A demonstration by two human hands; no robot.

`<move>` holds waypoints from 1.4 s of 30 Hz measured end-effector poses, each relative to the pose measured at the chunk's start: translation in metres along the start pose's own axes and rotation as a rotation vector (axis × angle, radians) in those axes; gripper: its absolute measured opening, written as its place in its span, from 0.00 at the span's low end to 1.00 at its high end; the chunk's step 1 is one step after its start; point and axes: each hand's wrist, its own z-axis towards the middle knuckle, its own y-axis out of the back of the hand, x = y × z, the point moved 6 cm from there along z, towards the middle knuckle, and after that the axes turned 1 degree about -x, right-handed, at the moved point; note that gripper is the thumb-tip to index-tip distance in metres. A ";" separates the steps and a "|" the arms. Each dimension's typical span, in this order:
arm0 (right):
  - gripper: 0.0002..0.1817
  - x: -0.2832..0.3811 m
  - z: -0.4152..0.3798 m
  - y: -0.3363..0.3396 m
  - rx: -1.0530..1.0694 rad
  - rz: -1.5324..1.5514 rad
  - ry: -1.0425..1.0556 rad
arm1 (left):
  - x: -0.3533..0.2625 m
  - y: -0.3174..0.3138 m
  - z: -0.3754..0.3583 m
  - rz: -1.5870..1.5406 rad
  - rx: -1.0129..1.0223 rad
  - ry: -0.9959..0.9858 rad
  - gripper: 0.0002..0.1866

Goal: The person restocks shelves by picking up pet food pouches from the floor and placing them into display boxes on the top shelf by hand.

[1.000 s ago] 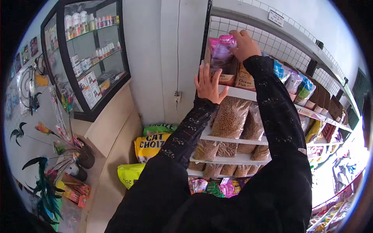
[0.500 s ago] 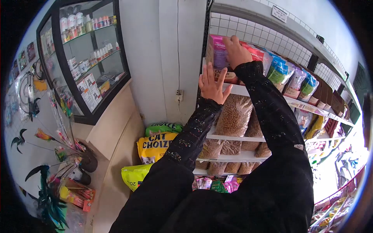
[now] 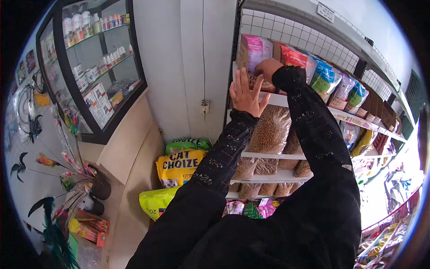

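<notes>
So the pouch (image 3: pixel 259 50) is mostly purple, with a hot pink band across the top and pale printing that's too small for me to read. It's got that slightly shiny, crinkly plastic look, and it's standing pretty much upright in a brown cardboard box (image 3: pixel 253 80) at the left end of the top shelf (image 3: pixel 278 100). The box's front lip hides the pouch's bottom, and the lettering on it is partly covered by fingers. Left hand (image 3: pixel 247 96) is spread wide, palm toward the box front, though I can't tell if it's actually touching. Right hand (image 3: pixel 268 71) has its fingers curled down at the pouch's lower right side, and honestly I can't tell whether it's gripping anything. Just to the right there's a red pouch (image 3: pixel 293 58), then blue-and-green ones (image 3: pixel 324 80) further along. Right below sits a clear bag of brown kibble (image 3: pixel 269 131).
</notes>
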 end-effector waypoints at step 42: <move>0.09 0.052 -0.186 0.013 -0.831 0.609 -0.105 | 0.006 0.011 -0.006 -0.152 0.069 -0.025 0.32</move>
